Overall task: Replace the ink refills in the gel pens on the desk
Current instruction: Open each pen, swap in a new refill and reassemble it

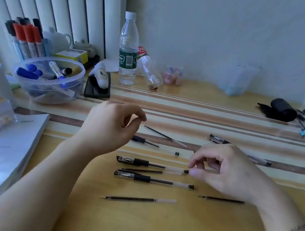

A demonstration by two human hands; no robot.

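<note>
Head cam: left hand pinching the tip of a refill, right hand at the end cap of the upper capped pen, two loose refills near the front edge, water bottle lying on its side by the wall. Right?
One error: the water bottle stands upright by the wall, as the head view shows. The rest holds: left hand at the refill, right hand at the upper capped pen.

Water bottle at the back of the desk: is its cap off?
No, the water bottle stands upright near the wall with its white cap still screwed on top.

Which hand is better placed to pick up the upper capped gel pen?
Probably the right hand: its fingertips sit at the end plug of that capped gel pen. The left hand hovers farther back, pinched empty.
</note>
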